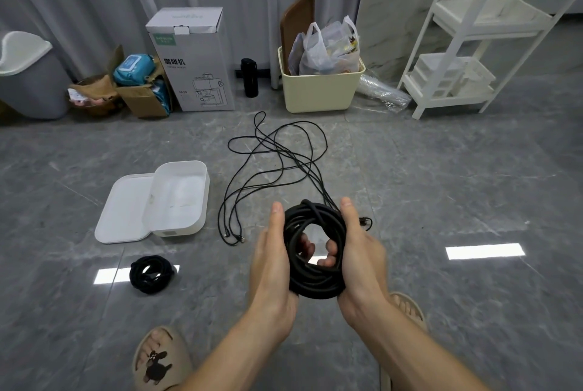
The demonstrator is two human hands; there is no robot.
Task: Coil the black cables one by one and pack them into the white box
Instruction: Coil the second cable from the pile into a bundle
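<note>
A thick coil of black cable hangs above the grey floor between both hands. My left hand holds its left side, and my right hand grips its right side, fingertips showing through the middle of the ring. Thin black cables lie loose and tangled on the floor beyond the hands, their plugs near the front. A smaller coiled black cable rests on the floor at the left. The white box stands open with nothing inside, its lid lying against its left side.
Along the back wall stand a grey bin, cardboard boxes, a white coffee-machine carton, a black bottle, a cream tub with bags, and a white shelf. My slippered feet are at the bottom.
</note>
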